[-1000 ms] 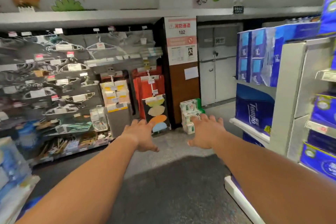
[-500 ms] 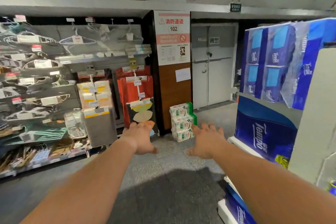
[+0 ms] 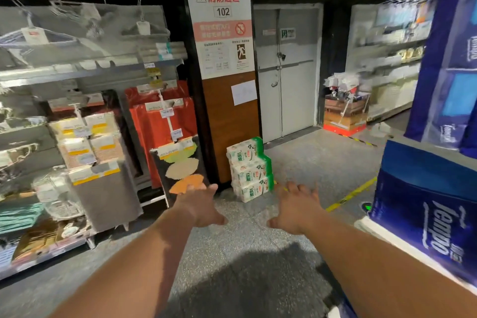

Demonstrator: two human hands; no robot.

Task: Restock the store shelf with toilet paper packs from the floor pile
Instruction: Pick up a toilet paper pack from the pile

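A stack of three white-and-green toilet paper packs (image 3: 249,169) stands on the floor against a brown pillar. My left hand (image 3: 200,205) and my right hand (image 3: 296,208) reach forward with fingers spread, both empty, a short way in front of the stack and not touching it. Along the right edge stands the store shelf (image 3: 371,230), with large blue Tempo toilet paper packs (image 3: 426,204) on it and more blue packs (image 3: 454,59) above.
Racks of hangers, mats and household goods (image 3: 85,137) line the left side. The brown pillar (image 3: 232,124) carries a fire-exit sign, with a grey double door (image 3: 286,70) beside it. A box display (image 3: 344,113) and a yellow floor line (image 3: 351,195) lie beyond.
The view has advanced and turned right toward the floor stack, which looks larger. Both hands stay stretched forward and open. The blue shelf packs slid toward the right edge.
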